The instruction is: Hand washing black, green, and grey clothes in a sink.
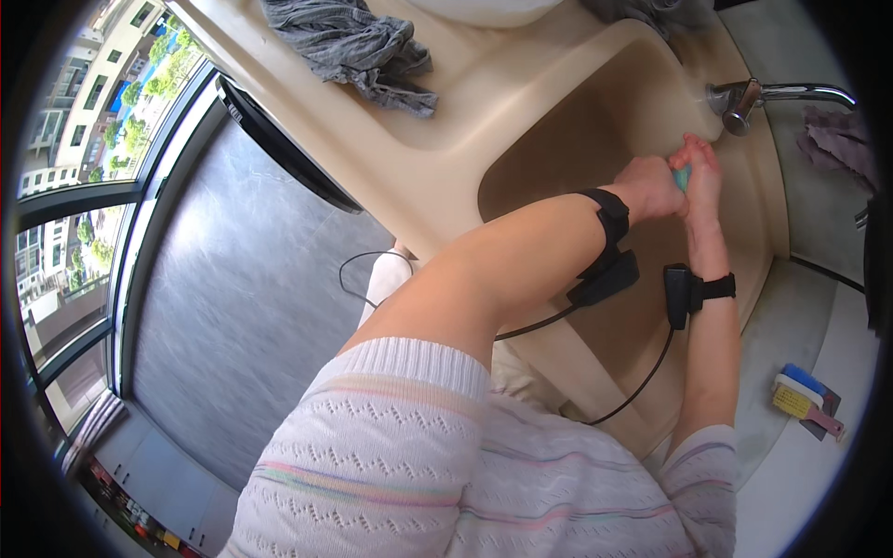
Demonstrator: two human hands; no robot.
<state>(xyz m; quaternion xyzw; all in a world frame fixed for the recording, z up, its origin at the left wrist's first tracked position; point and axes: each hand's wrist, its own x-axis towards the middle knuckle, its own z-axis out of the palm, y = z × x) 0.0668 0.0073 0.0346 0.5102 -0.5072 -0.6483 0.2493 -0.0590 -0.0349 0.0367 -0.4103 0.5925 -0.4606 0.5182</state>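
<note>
Over the beige laundry sink basin (558,150), my two hands meet near its far right wall, below the tap. A small blue-green thing (681,178) shows between them; too little of it is visible to tell whether it is soap or cloth. My left hand (652,187) is curled like a fist against one side of it. Curled fingers of my right hand (701,174) close around the other side. The chrome tap (746,104) sticks out just beyond my right hand, and I see no water running from it.
A wrung grey cloth (363,56) lies on the sink's ledge beside a white basin (488,8). Scrubbing brushes (799,394) lie on the surface at right, and a purple-grey cloth (837,143) is behind the tap. Black cables (645,390) trail from both wrist straps.
</note>
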